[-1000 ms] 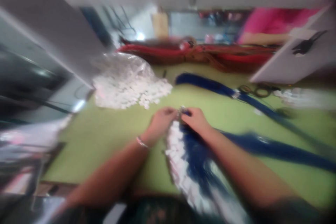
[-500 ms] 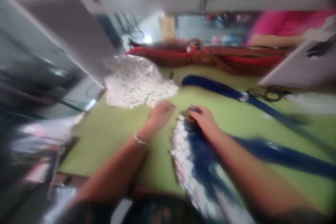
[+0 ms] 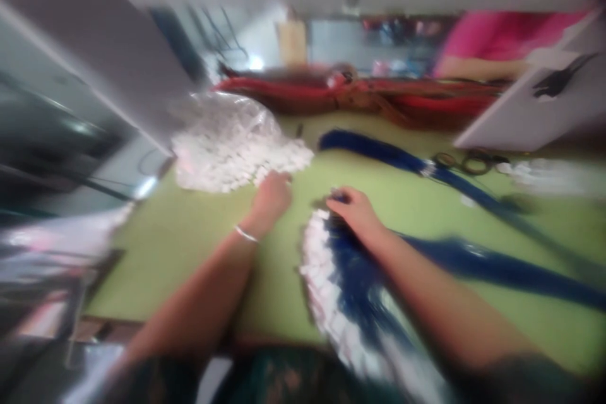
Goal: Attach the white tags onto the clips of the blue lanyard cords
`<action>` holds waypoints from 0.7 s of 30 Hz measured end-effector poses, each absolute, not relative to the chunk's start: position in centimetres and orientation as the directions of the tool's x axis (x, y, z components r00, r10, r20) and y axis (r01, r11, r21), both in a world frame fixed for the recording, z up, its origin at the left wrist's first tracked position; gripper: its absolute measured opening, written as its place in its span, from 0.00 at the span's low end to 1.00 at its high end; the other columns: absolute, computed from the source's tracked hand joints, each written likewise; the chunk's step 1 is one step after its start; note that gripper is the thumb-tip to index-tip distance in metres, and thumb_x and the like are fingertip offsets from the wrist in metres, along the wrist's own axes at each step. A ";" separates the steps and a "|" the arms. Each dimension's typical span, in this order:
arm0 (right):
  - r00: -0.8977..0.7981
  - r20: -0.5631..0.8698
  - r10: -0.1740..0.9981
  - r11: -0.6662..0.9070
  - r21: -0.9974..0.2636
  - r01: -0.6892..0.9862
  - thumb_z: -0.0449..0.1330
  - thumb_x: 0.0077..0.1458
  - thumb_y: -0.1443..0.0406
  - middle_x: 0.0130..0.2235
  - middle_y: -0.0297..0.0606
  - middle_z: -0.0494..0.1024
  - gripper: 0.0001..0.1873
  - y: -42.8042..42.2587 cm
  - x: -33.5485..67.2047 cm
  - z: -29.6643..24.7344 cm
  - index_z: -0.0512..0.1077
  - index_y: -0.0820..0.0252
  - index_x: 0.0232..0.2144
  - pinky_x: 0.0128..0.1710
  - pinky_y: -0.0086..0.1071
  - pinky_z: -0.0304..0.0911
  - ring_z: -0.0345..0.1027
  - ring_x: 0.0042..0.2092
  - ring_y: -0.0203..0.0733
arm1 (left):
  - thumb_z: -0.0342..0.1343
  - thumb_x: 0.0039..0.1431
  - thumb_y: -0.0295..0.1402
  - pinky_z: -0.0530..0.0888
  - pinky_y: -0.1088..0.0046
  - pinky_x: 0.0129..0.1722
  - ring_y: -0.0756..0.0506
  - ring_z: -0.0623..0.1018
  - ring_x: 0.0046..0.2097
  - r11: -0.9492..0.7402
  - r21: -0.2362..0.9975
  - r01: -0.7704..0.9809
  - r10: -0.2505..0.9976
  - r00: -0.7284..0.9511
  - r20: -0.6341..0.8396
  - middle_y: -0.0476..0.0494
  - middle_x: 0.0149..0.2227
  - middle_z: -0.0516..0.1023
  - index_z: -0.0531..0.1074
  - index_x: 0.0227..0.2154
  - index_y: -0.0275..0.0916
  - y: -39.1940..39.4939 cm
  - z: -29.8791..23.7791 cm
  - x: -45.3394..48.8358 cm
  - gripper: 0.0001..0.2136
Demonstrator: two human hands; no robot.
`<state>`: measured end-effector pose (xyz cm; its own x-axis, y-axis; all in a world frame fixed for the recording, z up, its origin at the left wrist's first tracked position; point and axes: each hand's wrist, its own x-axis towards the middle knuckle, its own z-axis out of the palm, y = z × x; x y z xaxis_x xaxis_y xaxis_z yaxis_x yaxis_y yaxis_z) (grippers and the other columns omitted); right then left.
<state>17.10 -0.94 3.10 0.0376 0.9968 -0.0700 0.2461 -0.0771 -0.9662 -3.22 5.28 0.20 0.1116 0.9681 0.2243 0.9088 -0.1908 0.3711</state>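
At the near edge of a heap of small white plastic pieces point(image 3: 246, 161), which look like connector housings, is my left hand point(image 3: 273, 194). Its fingers are curled and blurred, so their grip is unclear. My right hand point(image 3: 353, 205) is closed, pinching the end of a blue wire point(image 3: 337, 196) between thumb and fingers. Below it lies a fanned bundle of blue wires point(image 3: 355, 278). Along this bundle's left side runs a row of white connectors point(image 3: 319, 265). The heap spills from a clear plastic bag point(image 3: 255, 110).
A tied blue wire bundle point(image 3: 369, 145) crosses the green table point(image 3: 199, 246), beside dark-handled scissors point(image 3: 476, 163). Red and brown wire bundles point(image 3: 293, 91) lie along the back. White panels point(image 3: 516, 101) stand at both sides. Beyond, a person in a pink top point(image 3: 497, 44) is partly visible.
My left hand has moved left and slightly forward to the edge of the white heap. My right hand keeps its pinch beside the bundle. The whole view has shifted slightly.
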 end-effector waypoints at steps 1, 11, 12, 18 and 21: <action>0.036 -0.076 0.996 -0.083 -0.968 0.236 0.62 0.40 0.60 0.26 0.32 0.73 0.08 -1.0 17.1 3.1 0.70 0.59 0.23 0.32 0.31 0.61 0.65 0.30 0.38 | 0.47 0.55 0.22 0.71 0.63 0.45 0.40 0.74 0.41 -0.198 0.382 0.902 0.969 0.122 0.215 0.36 0.38 0.72 0.77 0.43 0.37 5.2 0.3 -3.1 0.17; 0.080 0.066 0.995 0.029 -0.916 0.400 0.59 0.42 0.63 0.22 0.30 0.68 0.06 -1.0 16.9 2.8 0.65 0.58 0.21 0.29 0.29 0.56 0.60 0.27 0.36 | 0.58 0.53 0.38 0.71 0.71 0.30 0.48 0.73 0.29 -0.073 0.881 0.468 0.987 0.162 -0.004 0.45 0.26 0.77 0.80 0.33 0.39 1.8 1.3 -1.2 0.10; 0.075 0.107 0.991 0.065 -0.901 0.430 0.59 0.43 0.63 0.22 0.30 0.68 0.07 -1.1 16.8 2.6 0.64 0.58 0.20 0.29 0.29 0.56 0.59 0.27 0.35 | 0.60 0.52 0.39 0.69 0.72 0.28 0.49 0.72 0.27 -0.023 0.908 0.417 0.984 0.171 -0.053 0.46 0.24 0.76 0.80 0.31 0.39 1.4 1.4 -0.9 0.10; 0.024 0.161 0.987 0.131 -0.872 0.471 0.59 0.44 0.61 0.21 0.29 0.66 0.11 -1.2 16.7 2.2 0.60 0.57 0.19 0.27 0.28 0.54 0.56 0.25 0.34 | 0.62 0.48 0.38 0.69 0.73 0.28 0.49 0.73 0.28 0.044 0.947 0.319 0.983 0.156 -0.098 0.44 0.27 0.79 0.80 0.28 0.39 0.9 1.6 0.4 0.08; 0.002 0.063 0.998 0.057 -0.911 0.408 0.59 0.42 0.61 0.21 0.30 0.67 0.09 -1.1 16.8 2.9 0.63 0.58 0.19 0.27 0.29 0.55 0.58 0.26 0.35 | 0.63 0.47 0.37 0.70 0.72 0.30 0.48 0.74 0.29 0.045 0.957 0.286 0.980 0.174 -0.099 0.44 0.28 0.80 0.80 0.29 0.39 1.0 1.6 0.5 0.08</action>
